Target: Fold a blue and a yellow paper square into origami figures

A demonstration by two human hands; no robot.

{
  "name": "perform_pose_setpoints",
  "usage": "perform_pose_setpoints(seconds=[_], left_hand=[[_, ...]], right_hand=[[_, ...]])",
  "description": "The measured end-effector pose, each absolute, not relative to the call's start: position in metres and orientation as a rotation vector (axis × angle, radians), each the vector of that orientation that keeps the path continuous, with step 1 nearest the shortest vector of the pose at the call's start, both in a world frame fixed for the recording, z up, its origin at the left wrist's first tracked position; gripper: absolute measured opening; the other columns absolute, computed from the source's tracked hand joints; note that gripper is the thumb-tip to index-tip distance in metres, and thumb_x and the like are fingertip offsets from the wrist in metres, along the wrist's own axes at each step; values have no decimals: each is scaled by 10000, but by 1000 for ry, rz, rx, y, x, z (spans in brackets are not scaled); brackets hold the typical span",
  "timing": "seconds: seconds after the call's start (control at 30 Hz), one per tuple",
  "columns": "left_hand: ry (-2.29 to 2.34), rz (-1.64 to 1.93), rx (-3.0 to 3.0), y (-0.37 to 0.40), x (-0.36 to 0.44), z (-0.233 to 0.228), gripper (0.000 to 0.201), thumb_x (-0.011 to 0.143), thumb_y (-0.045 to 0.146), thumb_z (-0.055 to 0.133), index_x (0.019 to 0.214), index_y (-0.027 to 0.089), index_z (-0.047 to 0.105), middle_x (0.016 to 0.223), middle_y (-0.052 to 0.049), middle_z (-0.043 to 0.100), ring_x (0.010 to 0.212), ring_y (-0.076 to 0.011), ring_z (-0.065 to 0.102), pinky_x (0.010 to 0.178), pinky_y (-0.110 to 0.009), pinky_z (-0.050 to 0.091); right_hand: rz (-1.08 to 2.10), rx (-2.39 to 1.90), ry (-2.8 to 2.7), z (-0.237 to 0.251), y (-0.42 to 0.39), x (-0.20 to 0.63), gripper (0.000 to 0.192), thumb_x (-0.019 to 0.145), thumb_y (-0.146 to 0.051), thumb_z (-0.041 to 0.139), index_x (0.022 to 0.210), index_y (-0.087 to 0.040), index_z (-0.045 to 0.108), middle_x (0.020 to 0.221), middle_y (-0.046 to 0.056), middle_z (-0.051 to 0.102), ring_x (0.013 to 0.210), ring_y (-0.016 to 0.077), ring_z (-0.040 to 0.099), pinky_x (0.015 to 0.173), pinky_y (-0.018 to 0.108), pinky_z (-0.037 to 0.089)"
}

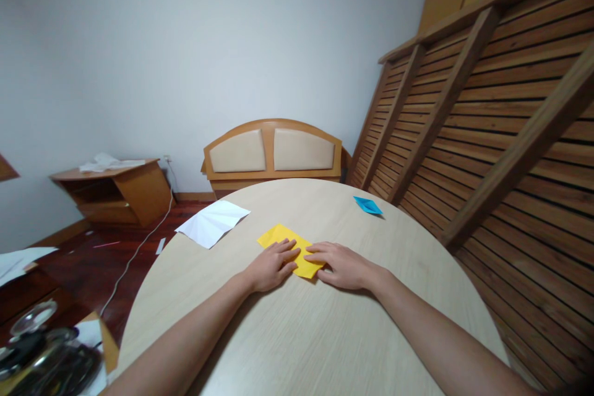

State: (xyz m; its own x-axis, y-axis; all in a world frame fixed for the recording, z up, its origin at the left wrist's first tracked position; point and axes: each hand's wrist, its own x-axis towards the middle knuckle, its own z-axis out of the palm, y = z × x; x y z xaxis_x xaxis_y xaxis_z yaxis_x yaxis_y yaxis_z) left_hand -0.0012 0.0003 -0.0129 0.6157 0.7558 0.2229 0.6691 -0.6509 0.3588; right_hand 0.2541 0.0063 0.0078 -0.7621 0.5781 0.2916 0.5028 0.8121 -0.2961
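Note:
A folded yellow paper (281, 237) lies flat near the middle of the round light-wood table (325, 334). My left hand (273, 266) rests palm down on the paper's near left part, fingers spread and pressing it. My right hand (341, 265) lies flat beside it, fingertips on the paper's near right edge. The two hands almost touch over the paper. Neither hand grips anything.
A creased white sheet (212, 223) hangs over the table's far left edge. A small blue folded paper (368, 205) lies at the far right. A slatted wooden frame (487, 124) leans close on the right. A headboard (273, 153), a low cabinet (116, 189) and a floor cable (139, 247) stand beyond.

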Motion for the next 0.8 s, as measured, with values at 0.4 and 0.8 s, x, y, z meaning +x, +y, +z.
perform_pose_setpoints(seconds=[0.4, 0.8], left_hand=[[1125, 474, 2665, -9, -2, 0, 520, 920, 470, 564, 1369, 207, 573, 1476, -136, 490, 1406, -340, 390, 1156, -510, 311], [1402, 812, 2414, -4, 3, 4, 295, 959, 361, 458, 889, 217, 705, 815, -72, 724, 720, -206, 629, 684, -286, 432]], right_hand=[[324, -820, -2559, 11, 14, 258, 254, 976, -265, 506, 1096, -243, 729, 1135, 61, 734, 1055, 220, 661, 944, 370, 494], [496, -1006, -2273, 12, 18, 264, 246, 985, -365, 498, 907, -195, 658, 837, 31, 707, 724, 176, 627, 660, 272, 456]])
